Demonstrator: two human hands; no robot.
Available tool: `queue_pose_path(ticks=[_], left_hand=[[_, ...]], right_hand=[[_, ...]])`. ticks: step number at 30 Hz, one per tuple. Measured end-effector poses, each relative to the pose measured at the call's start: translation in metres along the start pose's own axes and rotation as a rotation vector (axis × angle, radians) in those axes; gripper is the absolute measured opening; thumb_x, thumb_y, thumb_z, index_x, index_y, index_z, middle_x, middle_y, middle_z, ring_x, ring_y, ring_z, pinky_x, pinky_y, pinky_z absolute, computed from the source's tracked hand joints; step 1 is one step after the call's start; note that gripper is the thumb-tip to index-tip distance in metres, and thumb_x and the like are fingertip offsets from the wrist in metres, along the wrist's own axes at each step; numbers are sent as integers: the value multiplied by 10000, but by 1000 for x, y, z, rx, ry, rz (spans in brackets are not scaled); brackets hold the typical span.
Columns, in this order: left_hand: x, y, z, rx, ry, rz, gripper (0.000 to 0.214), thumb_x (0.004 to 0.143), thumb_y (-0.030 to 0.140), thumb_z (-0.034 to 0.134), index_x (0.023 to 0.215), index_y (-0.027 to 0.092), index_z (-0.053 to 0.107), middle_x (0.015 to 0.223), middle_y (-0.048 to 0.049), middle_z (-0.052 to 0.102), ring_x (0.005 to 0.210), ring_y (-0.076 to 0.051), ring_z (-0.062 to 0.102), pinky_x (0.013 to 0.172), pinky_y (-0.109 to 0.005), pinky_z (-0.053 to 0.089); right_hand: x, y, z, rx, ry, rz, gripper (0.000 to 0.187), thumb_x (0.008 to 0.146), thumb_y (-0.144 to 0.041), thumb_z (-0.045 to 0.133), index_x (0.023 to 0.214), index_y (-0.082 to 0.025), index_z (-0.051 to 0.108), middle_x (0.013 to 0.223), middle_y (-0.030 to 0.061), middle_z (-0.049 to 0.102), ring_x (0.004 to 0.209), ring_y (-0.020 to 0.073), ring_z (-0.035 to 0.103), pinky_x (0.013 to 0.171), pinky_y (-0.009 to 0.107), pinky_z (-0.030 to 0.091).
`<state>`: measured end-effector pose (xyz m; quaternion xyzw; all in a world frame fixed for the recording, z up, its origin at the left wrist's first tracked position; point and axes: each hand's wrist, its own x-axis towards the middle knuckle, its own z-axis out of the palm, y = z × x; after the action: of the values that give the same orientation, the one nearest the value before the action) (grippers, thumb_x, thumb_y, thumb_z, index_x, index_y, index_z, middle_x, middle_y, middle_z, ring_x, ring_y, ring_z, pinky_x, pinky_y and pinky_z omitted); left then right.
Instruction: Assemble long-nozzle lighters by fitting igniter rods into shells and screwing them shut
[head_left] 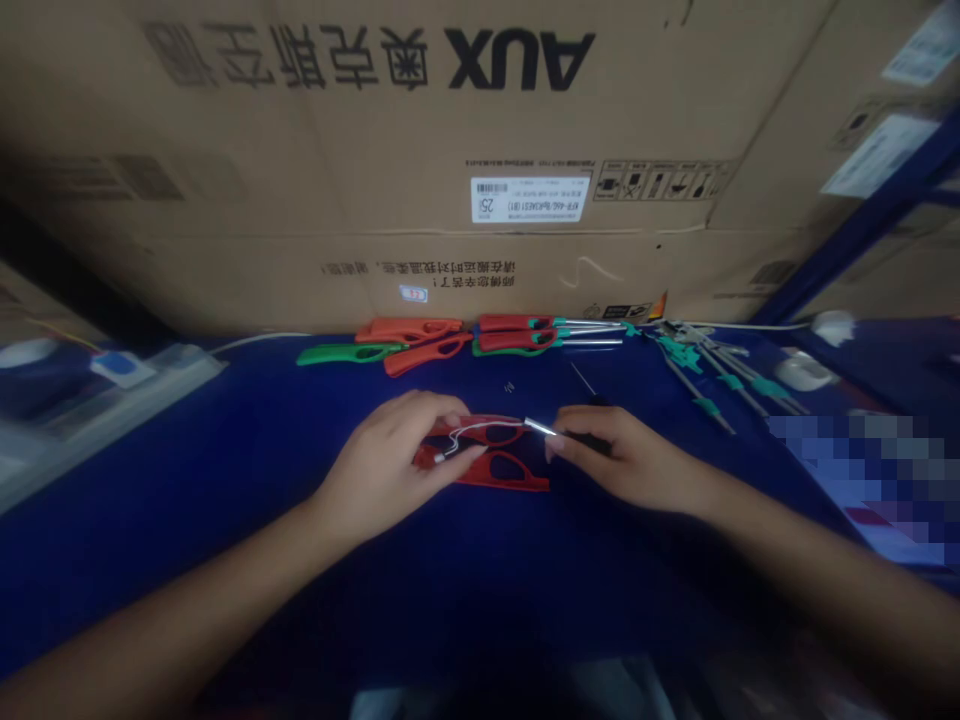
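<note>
My left hand [394, 445] is closed around the left end of a red plastic lighter handle shell [504, 434]. A second red shell half [510, 470] lies just below, close to the thumb. A thin white wire [454, 440] loops from beside the left thumb along the upper shell. My right hand [626, 455] pinches a short silver metal piece [540, 428] at the shell's right end. Something dark shows beneath the right fingers; a thin screwdriver shaft [583, 380] points up and left from there. Whether the right palm also holds the screwdriver, I cannot tell.
Behind the hands lie orange lighter handles [427, 353], a green one [349, 353] and red lighters [517, 338] with metal tubes. Several metal rods with green parts [705, 375] are at the right. Small screws [509, 387] sit on the blue surface. A large carton [375, 150] stands behind.
</note>
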<state>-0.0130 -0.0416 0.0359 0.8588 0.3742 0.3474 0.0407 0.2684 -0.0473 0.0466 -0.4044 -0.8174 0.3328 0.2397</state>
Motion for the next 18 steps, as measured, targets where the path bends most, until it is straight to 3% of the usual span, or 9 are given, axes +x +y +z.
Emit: queue_pose_path(ticks=[3,8,14,18], left_hand=[[1,-1,-3,-20,-17,100,80,930,222,664,997,208,622,928,-14,705,860,-164,662,829,-314,518],[1,0,-4,-78,-27,86,161,928,250,679,1079,204,649,987,-34,724,882,-163,677,832,-290,539],[1,2,-1,-156,-45,9,140,947,264,654,1073,219,694,1014,-32,714,886,-144,679,813,-251,543],[2,1,1,-201,-193,-63,128,946,293,641,999,216,728,948,-20,730,767,-126,670,691,-224,534]], right_hand=[[-1,-3,-1,43,-74,-16,331,1024,-423,463,906,-170,641,789,15,611,715,125,537,660,236,415],[-3,-5,-5,98,-144,15,213,1028,-397,469,1112,-207,514,734,-50,538,577,92,385,532,213,315],[-2,-3,-9,44,-185,-20,146,1007,-324,497,989,-187,545,722,-43,508,602,91,417,553,212,333],[-3,0,-8,20,-235,-41,145,975,-291,543,937,-170,613,738,-14,583,625,100,495,578,219,377]])
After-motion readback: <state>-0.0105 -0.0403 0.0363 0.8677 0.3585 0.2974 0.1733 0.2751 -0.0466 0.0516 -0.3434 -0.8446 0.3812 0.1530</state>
